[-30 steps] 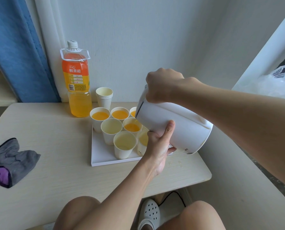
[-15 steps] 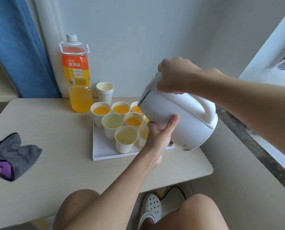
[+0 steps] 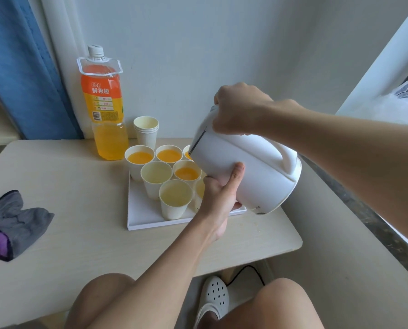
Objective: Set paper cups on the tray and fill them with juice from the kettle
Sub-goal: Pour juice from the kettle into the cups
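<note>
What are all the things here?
table: one, beige, middle
tray: one, white, on table
paper cups: seven showing, white, on tray; several hold juice, two look empty
kettle: one, white, tipped over cups
spare cups: one stack, white, behind tray
bottle: one, orange, beside stack
cloth: one, grey and purple, table's left
curtain: one, blue, far left
plastic bag: one, white, far right
shoe: one, white, under table
left hand: one, holding kettle's body
right hand: one, gripping kettle's top

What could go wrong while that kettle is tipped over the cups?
The white kettle hides its spout and the cups behind it, so a pour could overfill or miss unseen. The left hand sits close against the packed paper cups on the tray; a nudge might topple one.
</note>
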Available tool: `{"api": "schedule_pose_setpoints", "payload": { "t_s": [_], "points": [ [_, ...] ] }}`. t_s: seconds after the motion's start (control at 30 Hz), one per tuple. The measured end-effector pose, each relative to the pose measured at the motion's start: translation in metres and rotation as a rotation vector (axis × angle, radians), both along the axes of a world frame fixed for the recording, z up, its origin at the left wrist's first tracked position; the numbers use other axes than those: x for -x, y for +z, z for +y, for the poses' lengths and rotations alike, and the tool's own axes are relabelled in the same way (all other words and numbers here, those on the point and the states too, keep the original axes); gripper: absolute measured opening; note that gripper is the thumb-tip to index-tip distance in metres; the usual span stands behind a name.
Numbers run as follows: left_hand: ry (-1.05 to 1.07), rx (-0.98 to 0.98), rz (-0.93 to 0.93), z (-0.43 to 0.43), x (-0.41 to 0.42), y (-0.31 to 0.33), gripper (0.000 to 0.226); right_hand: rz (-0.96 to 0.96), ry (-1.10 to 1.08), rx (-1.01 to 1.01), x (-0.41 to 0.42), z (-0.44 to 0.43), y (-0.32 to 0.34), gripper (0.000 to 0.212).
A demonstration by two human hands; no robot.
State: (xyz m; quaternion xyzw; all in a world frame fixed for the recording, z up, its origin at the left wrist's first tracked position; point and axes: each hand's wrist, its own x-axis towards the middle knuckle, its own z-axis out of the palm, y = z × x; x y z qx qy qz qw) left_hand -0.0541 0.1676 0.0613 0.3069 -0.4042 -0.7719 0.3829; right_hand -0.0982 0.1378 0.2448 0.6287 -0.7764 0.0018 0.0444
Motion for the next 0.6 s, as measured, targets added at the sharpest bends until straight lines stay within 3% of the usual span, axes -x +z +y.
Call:
{"api": "schedule_pose_setpoints", "payload": {
  "t_s": [0.13,0.33,0.6],
  "points": [
    [0.015,-0.025,0.01,0.002,-0.001,0.001,0.089,0.028,0.023,-0.026,-0.008,-0.005,0.001,0.007],
    [-0.003,-0.06,0.025,0.003,-0.004,0.006,0.062,0.06,0.026,-0.036,-0.016,-0.013,-0.002,0.012],
    [0.002,-0.079,0.068,0.004,-0.005,0.009,0.077,0.083,0.056,-0.028,-0.019,-0.015,-0.001,0.007]
  ]
}}
